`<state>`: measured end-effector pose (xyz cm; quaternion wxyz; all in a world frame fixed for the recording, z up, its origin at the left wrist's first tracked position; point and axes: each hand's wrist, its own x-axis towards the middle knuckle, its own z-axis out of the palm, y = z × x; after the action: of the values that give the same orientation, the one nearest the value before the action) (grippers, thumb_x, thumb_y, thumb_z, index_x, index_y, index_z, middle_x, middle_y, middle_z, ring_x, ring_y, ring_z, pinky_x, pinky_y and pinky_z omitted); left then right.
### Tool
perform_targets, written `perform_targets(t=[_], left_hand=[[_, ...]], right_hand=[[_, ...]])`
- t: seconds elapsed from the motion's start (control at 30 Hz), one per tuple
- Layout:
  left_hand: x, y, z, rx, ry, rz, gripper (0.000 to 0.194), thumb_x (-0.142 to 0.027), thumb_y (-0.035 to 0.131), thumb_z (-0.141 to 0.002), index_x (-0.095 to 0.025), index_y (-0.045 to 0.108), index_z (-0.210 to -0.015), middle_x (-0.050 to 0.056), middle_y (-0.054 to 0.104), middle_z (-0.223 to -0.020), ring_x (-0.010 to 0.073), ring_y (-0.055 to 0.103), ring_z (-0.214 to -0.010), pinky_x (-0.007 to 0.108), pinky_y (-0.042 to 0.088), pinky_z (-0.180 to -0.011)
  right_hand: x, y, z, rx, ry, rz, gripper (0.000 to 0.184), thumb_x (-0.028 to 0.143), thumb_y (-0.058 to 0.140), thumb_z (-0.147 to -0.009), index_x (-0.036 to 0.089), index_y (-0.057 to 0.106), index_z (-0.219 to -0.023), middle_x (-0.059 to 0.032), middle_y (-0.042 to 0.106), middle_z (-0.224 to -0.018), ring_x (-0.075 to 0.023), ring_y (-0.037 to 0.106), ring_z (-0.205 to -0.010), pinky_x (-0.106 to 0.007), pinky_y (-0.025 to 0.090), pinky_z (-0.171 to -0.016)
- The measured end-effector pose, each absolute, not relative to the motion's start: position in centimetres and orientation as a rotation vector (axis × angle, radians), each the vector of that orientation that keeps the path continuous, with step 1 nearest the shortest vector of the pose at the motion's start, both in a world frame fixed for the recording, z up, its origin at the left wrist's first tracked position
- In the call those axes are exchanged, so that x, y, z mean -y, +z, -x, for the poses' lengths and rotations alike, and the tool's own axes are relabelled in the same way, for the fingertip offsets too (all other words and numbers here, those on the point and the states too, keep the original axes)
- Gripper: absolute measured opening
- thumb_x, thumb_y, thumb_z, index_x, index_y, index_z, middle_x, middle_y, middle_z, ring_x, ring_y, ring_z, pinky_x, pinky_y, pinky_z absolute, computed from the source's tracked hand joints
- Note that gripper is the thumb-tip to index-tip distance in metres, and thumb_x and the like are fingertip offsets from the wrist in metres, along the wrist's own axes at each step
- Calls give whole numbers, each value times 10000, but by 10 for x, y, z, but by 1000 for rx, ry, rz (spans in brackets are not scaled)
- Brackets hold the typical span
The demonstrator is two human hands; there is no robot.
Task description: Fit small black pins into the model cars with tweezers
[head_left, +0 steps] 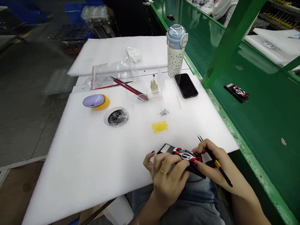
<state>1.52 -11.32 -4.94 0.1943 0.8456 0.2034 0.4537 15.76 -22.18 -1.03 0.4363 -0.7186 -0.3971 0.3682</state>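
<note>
A small red, white and black model car (pixel 185 153) sits on a black base (pixel 169 148) near the front edge of the white foam-covered table. My left hand (pixel 167 175), with a ring on one finger, is closed over the near side of the car and its base. The thumb and a finger of my right hand (pixel 212 165) grip the car's right end. Black tweezers (pixel 219 167) with a yellow band are tucked in that same hand, tips pointing up and away from the car. The fingers hide part of the car's near side.
Ahead lie a yellow pad (pixel 160 127), loose black slivers (pixel 164 112) and a round dish (pixel 116 117) of black strands. Farther back are a utility knife (pixel 128 88), small bottle (pixel 154 86), phone (pixel 186 85) and tumbler (pixel 175 51). A green conveyor (pixel 264 122) runs along the right.
</note>
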Motion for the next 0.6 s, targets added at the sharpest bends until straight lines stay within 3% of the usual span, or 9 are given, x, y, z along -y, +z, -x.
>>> perform_targets(t=[0.17, 0.27, 0.37, 0.5, 0.6], left_hand=[[103, -45, -6, -449, 1281, -2425, 74, -228, 749, -903, -211, 686, -938, 44, 643, -954, 207, 576, -953, 429, 395, -1051], [82, -44, 9, -429, 1370, -2476, 228, -208, 839, -813, -155, 685, -971, 88, 642, -1023, 236, 600, -990, 407, 470, -981], [58, -52, 22, -423, 1298, -2415, 159, -108, 750, -879, -116, 682, -1023, 74, 666, -956, 185, 621, -884, 346, 481, -930], [44, -64, 29, -358, 1178, -2487, 116, -180, 675, -955, -102, 683, -1040, 97, 673, -976, 206, 621, -923, 358, 448, -931], [44, -68, 29, -283, 1135, -2524, 129, -210, 640, -982, -106, 679, -1047, 102, 662, -1002, 209, 614, -941, 365, 438, -925]], right_hand=[[232, -7, -167, 909, 716, 1850, 188, 335, 633, -951, 249, 470, -915, -48, 721, -1048, -194, 657, -918, -304, 505, -806], [265, -20, -204, 707, 181, 2075, 252, 385, 681, -893, 256, 465, -888, -87, 750, -1092, -240, 695, -963, -345, 510, -815], [314, -41, -249, 412, -300, 2346, 285, 448, 698, -795, 267, 481, -826, -119, 774, -1020, -291, 711, -913, -399, 502, -785], [355, -55, -294, 282, -342, 2500, 355, 549, 694, -706, 275, 484, -788, -140, 790, -1002, -295, 696, -776, -388, 476, -650], [337, -41, -328, 426, -420, 2518, 317, 517, 679, -768, 268, 490, -822, -151, 781, -1037, -265, 683, -768, -372, 462, -661]])
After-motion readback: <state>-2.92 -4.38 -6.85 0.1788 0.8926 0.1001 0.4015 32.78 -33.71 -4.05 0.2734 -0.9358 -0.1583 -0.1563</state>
